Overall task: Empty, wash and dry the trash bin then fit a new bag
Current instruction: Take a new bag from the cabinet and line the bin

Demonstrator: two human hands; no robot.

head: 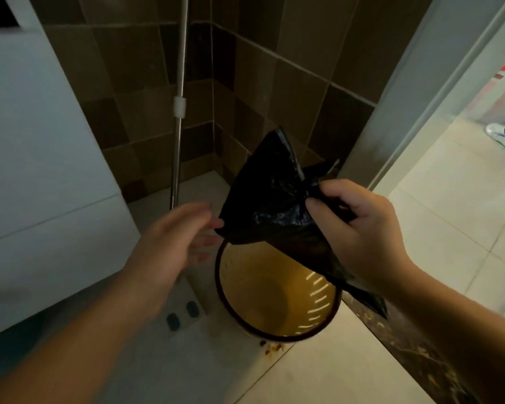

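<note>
In a dim brown-tiled corner, the yellow bin (277,298) stands empty on the floor while the right hand (359,228) pinches a crumpled black bag (268,205) above it, and the left hand (172,243), fingers loosely spread, reaches for the bag's edge, likely to open it for fitting.

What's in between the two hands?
In the head view, the black bag lies between them. The right hand grips its bunched edge, and the left hand reaches its fingertips to the bag's other side, above the open yellow bin.
</note>
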